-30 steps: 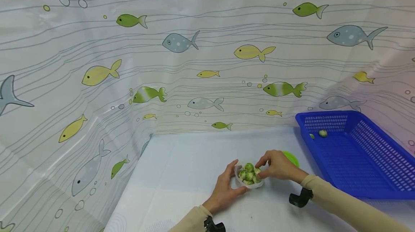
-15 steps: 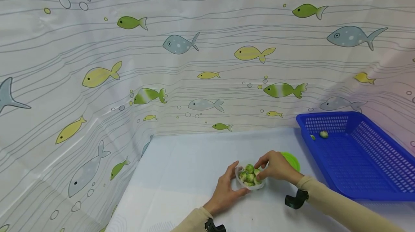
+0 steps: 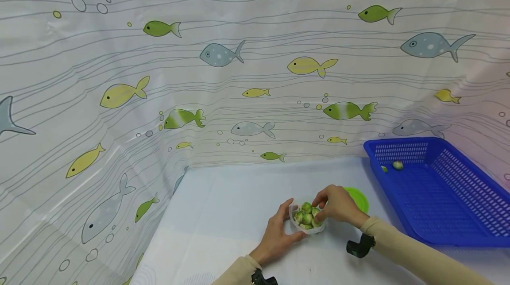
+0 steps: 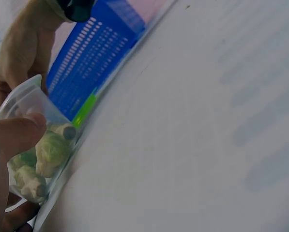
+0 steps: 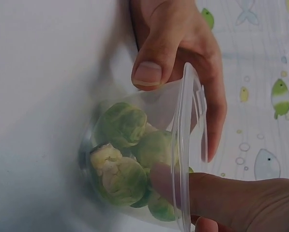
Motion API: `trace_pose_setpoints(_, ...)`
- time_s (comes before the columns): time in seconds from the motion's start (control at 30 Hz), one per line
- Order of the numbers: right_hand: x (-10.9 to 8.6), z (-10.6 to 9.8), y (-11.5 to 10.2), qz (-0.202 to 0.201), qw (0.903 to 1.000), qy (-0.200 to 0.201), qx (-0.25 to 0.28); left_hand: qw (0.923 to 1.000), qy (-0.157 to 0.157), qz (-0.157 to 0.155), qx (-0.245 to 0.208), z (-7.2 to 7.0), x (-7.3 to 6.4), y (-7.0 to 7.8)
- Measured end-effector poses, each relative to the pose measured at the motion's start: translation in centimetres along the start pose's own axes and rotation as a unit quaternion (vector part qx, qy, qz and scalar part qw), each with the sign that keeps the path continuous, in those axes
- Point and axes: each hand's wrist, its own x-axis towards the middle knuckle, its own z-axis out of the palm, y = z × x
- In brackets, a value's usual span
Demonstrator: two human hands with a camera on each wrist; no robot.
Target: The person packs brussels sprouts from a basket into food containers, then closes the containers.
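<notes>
Left hand (image 3: 275,236) curls round clear tub (image 3: 313,231), lower centre of frame | right hand (image 3: 339,204) dips thumb and fingers among the tub's Brussels sprouts (image 3: 306,218); pinching one or not, cannot tell | green disc (image 3: 359,199) partly behind right hand | blue basket (image 3: 442,201) at right edge, lone sprout (image 3: 397,165) toward its upper left | fish-print sheet (image 3: 263,108) fills upper frame

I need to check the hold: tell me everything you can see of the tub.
The tub is clear and looks like thin plastic, with sides widening toward a flared rim. It is uncovered and holds several sprouts, visible through its wall. It stands on the white table, seemingly about upright. The left hand grips it from outside, thumb and fingers around the wall; the right hand reaches over the rim, its thumb inside.
</notes>
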Motion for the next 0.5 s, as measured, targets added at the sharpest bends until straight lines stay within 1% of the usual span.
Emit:
trace_pose_setpoints(0.13,0.0,0.1,0.31,-0.009,1.0,0.001,-0.005,1.0,-0.001,-0.004,0.001,0.02,-0.09,0.0)
trace_pose_setpoints(0.43,0.14,-0.05,0.81,-0.034,0.9994,-0.006,-0.003,0.9999,0.006,0.005,0.009,0.11,-0.05,-0.08)
trace_pose_setpoints(0.5,0.14,-0.31,0.83,-0.047,0.9988,-0.012,0.002,0.9999,0.008,0.007,0.009,0.11,0.03,-0.07)
